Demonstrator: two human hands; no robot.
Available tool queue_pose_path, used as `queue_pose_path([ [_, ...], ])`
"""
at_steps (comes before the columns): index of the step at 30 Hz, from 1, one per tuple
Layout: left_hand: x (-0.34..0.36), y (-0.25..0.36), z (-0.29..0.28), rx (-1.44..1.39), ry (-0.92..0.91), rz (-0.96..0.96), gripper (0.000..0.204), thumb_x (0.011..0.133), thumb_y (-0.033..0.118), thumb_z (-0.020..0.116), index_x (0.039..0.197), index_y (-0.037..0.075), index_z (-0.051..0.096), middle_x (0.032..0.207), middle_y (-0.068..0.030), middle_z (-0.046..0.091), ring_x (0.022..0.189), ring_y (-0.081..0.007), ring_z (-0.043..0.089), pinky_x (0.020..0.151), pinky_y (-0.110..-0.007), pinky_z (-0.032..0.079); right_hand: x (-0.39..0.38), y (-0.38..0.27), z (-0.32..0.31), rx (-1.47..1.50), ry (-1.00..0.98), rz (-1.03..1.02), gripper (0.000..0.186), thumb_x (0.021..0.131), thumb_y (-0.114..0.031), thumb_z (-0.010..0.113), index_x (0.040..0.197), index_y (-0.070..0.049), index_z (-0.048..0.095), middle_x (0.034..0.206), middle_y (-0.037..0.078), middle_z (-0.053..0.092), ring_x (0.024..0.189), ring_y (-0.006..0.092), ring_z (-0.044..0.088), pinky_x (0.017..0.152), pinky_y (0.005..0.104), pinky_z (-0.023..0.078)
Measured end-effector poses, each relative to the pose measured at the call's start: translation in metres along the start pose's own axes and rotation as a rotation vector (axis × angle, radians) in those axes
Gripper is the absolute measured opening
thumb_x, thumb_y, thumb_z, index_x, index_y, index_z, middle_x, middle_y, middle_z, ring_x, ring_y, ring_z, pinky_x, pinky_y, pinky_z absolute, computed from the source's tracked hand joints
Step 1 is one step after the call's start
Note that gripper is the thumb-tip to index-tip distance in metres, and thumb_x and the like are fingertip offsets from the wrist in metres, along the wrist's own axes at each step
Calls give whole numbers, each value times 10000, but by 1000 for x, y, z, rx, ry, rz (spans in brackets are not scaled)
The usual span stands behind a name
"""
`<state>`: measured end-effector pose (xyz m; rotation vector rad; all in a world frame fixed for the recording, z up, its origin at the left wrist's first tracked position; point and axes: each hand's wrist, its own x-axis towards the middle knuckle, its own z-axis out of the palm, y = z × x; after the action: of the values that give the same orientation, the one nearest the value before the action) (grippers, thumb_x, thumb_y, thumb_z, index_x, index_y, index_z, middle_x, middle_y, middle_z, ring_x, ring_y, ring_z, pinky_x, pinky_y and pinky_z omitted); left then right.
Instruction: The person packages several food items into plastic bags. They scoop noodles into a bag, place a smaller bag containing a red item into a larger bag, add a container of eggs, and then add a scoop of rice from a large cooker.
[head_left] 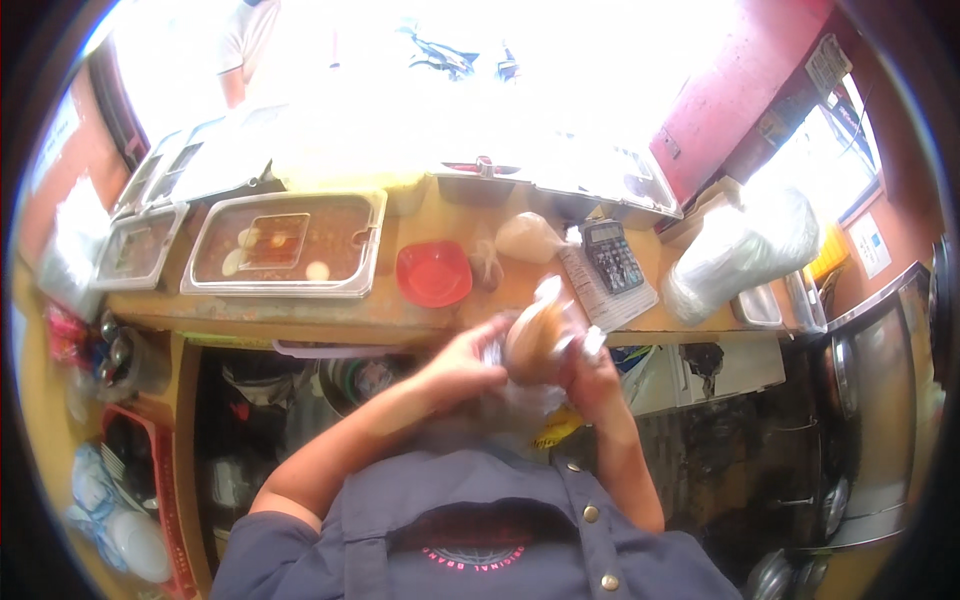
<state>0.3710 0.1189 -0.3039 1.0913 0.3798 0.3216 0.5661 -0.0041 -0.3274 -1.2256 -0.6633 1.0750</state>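
Observation:
Both my hands meet in front of my chest around a small clear plastic bag [540, 335] filled with brown food. My left hand [462, 362] grips the bag from its left side. From the right, my right hand [592, 372] clasps the same bag, fingers closed near its twisted top. The picture is blurred by motion there. Just beyond the bag lies the wooden counter [380, 310].
On the counter stand a lidded metal tray of brown food [285, 245], a second tray [135, 245], a red bowl [433, 272], a tied filled bag [527, 238], a calculator [612, 256] on paper and a bundle of clear bags [735, 250]. Another person [245, 40] stands far left.

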Motion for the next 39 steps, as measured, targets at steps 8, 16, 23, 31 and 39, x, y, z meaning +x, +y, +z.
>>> queue_pose_path([
  [8, -10, 25, 17, 553, -44, 314, 775, 727, -28, 566, 1466, 3, 334, 1400, -135, 467, 1285, -173, 432, 1091, -291, 321, 4, -2, 13, -1261, -600, 186, 315, 865, -201, 584, 1097, -5, 669, 1048, 178, 682, 953, 255, 641, 867, 369, 479],
  [16, -30, 9, 5, 562, 12, 312, 756, 711, -22, 575, 1438, -6, 369, 1364, -135, 490, 1262, -179, 459, 1069, -304, 363, 115, -62, 45, -1339, 50, -758, 408, 774, -147, 733, 1159, -74, 619, 1146, 159, 628, 1049, 286, 615, 906, 379, 491],
  [23, -36, 9, -1, 624, 117, 254, 760, 703, -4, 582, 1436, -1, 378, 1343, -149, 506, 1209, -199, 508, 1023, -298, 408, 178, -28, -14, -1194, 80, -761, 583, 782, -148, 722, 1317, -91, 500, 1210, 173, 593, 1138, 350, 577, 973, 440, 484],
  [31, -41, 3, -8, 492, 188, 281, 765, 718, -26, 573, 1444, -52, 333, 1409, -147, 437, 1287, -183, 420, 1073, -282, 332, 31, 18, 28, -27, -576, -56, 585, 741, -169, 718, 1266, 7, 531, 1160, 137, 627, 1030, 187, 612, 861, 338, 511],
  [39, -50, -1, -19, 451, 117, 279, 776, 741, -49, 562, 1467, -44, 287, 1437, -135, 408, 1333, -172, 367, 1109, -285, 280, 9, -56, 94, -992, -714, 149, 292, 919, -168, 558, 1158, -17, 628, 1053, 138, 682, 984, 237, 644, 860, 364, 498],
])
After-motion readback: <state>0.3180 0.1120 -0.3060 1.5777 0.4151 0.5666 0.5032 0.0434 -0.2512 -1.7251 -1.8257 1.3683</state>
